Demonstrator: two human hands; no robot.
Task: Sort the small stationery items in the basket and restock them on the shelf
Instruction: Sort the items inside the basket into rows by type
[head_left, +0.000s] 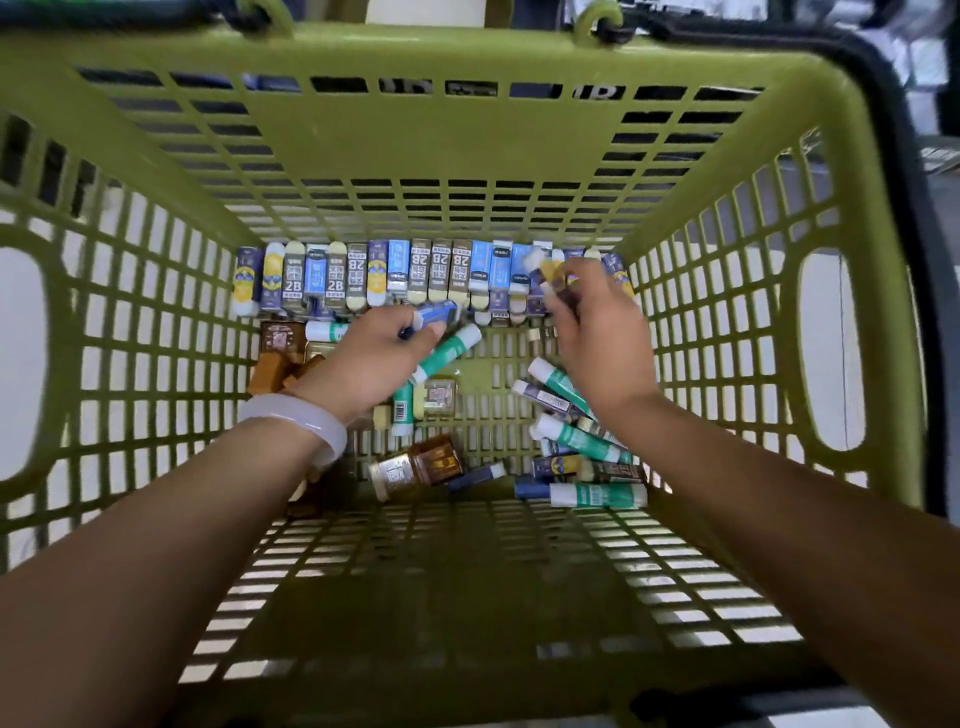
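Green basket (156, 171): left hand (374, 358) and right hand (597, 332) each grip an eraser (434, 313), seemingly to extend the sorted row (405, 275).

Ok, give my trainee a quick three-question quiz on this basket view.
1. True or false: the left hand holds a blue eraser.
2. Where do the sorted erasers stand? A) in a row along the far wall of the green basket B) along the near wall C) outside the basket
3. Fill in: the right hand grips a purple and ____ eraser.

Key: 1 true; 2 A; 3 yellow.
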